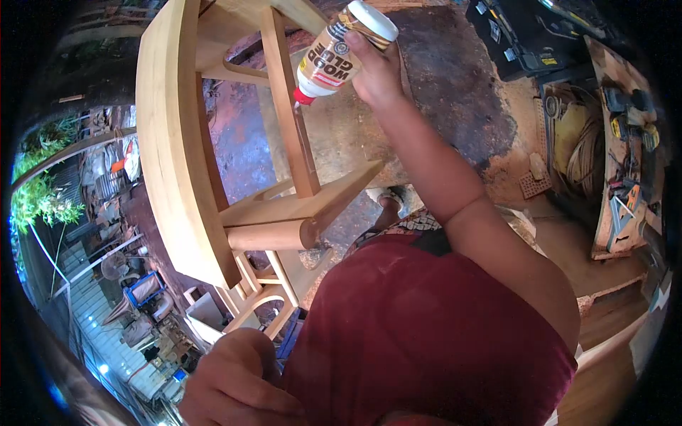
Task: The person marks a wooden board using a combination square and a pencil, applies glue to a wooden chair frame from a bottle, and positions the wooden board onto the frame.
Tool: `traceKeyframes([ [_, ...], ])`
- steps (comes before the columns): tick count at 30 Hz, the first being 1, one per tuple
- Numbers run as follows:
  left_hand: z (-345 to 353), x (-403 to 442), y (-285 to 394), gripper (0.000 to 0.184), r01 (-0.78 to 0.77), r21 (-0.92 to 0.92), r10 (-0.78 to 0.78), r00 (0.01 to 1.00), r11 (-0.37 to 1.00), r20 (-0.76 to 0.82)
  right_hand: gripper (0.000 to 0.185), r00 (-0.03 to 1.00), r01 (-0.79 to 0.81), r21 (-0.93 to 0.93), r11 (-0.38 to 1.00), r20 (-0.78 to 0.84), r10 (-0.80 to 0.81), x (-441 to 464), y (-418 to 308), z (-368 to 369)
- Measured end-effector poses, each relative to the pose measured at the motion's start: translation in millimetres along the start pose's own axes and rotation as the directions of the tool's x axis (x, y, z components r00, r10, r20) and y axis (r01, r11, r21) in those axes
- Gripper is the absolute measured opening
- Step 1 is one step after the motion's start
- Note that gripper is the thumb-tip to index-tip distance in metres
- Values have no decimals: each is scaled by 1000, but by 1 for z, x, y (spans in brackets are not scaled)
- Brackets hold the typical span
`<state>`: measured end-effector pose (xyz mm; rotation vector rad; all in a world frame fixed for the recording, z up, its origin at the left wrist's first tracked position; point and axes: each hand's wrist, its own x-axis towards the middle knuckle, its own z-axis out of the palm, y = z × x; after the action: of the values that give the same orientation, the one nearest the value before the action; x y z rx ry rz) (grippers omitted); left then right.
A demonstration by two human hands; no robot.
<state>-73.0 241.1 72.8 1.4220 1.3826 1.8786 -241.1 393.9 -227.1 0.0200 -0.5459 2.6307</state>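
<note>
While I watch through the head camera, my right hand (pixel 380 74) has its fingers wrapped around the wood glue bottle (pixel 334 62), tipped nozzle-down. Its long axis slants from the white base (pixel 374 20) at upper right to the red nozzle (pixel 304 95) at lower left. I judge that everything turns on that tip: it points at the narrow rail (pixel 283 85) of the wooden frame (pixel 167 142), whose length crosses my bottle obliquely; contact I can't confirm. My left hand (pixel 238 376), farther off, is curled; I cannot tell whether it holds anything.
</note>
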Motion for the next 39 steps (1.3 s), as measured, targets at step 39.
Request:
traceKeyframes([
  [39,-42,-88,-94,55,475,793,-98,874,380,-477,40,968,-156,79,985,-188,168,-37,-7,-22],
])
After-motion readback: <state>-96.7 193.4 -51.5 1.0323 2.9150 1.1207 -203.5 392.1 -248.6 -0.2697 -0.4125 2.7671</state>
